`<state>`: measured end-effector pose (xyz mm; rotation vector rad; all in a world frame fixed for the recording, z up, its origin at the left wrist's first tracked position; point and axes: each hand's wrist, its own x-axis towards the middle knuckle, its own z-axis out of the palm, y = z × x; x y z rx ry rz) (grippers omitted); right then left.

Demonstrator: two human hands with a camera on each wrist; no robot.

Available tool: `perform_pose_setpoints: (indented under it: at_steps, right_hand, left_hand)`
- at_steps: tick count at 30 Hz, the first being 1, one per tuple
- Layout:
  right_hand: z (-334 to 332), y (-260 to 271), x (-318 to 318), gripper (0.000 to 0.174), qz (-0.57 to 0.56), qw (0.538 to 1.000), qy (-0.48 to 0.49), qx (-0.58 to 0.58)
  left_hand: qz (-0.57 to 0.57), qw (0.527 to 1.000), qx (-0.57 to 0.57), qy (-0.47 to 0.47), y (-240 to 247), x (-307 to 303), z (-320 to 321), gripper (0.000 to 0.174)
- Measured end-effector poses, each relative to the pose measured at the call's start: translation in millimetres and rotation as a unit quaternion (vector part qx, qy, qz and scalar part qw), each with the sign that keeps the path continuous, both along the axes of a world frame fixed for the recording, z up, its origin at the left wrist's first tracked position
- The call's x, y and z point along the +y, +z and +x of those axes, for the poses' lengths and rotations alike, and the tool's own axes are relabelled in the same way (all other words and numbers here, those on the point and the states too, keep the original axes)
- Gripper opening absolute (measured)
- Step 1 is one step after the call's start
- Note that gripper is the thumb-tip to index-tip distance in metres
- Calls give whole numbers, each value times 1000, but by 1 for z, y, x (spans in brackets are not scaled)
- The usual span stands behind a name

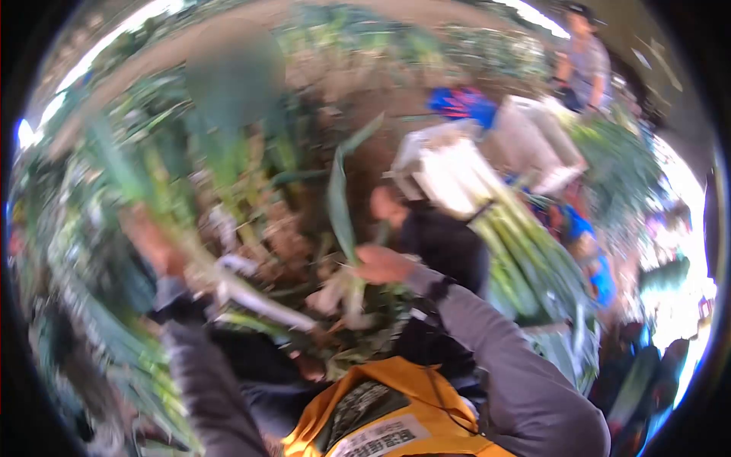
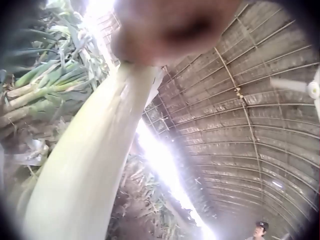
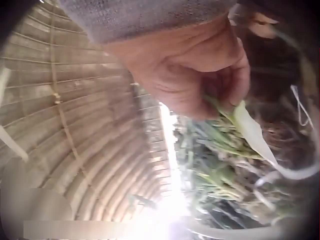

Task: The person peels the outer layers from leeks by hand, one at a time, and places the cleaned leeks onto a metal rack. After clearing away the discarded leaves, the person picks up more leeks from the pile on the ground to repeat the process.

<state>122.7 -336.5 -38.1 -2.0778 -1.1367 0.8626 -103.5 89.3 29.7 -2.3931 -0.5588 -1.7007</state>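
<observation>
My left hand (image 1: 156, 244) grips a leek (image 1: 266, 303) on the left, its pale shank slanting down toward my lap. Close up in the left wrist view, the thick whitish leek (image 2: 85, 165) fills the foreground under the blurred fingers (image 2: 165, 35). In front of my body, my right hand (image 1: 383, 264) pinches a stripped leek leaf (image 1: 340, 198), whose green blade stands up above the fingers and whose pale end hangs below. The right wrist view has the thumb and fingers curled on this leaf (image 3: 252, 132), with its white part trailing right.
To the right lies a tied bundle of trimmed leeks (image 1: 518, 251), beside a white box (image 1: 541, 145). Loose leeks (image 1: 228, 160) with rooty ends are heaped ahead and left. Another person (image 1: 590, 65) is at the back right. Leaf scraps litter the ground near my feet.
</observation>
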Motion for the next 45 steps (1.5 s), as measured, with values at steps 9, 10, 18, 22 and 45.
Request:
perform_pose_setpoints:
  at_steps: [9, 10, 18, 22, 45]
  right_hand:
    - [-60, 82, 168, 45, 330, 869, 53, 365]
    - [-60, 93, 175, 41, 302, 943, 102, 99]
    - [-73, 116, 178, 19, 332, 939, 20, -85]
    - [-80, 108, 163, 15, 343, 932, 103, -52]
    - [-92, 33, 36, 17, -63, 964, 172, 192]
  left_hand:
    - [-638, 568, -390, -345, 70, -96, 70, 30]
    - [-637, 555, -398, -357, 70, -103, 74, 28]
    - [-612, 578, -374, -389, 71, -107, 71, 33]
    - [-618, 563, -331, -438, 62, -95, 69, 30]
    - [-545, 622, -433, -357, 58, -52, 45, 37]
